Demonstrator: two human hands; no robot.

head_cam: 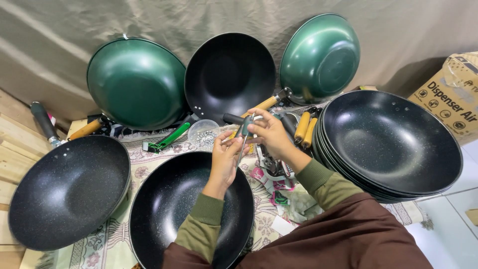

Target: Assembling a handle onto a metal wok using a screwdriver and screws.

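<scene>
Closest to me: a black speckled wok (189, 209) lies on a patterned mat (144, 164), under my left forearm.
Left hand (226, 154): my fingers are curled, pinching the lower end of a thin metal tool (242, 142), perhaps a screwdriver.
Right hand (271, 132): thumb and fingertips pressed together around the tool's dark grip, just above the left hand.
Tool: upright, slightly tilted, held between both hands above the wok's far rim.
Left of me: another black wok (67, 192) with a dark handle.
Right of me: a stack of black woks (393, 142).
Just beyond my hands: a clear plastic cup (203, 130) and loose wooden handles (304, 128).
Farthest: two green woks (135, 82) and one black wok, leaning against a tan cloth (239, 15).
</scene>
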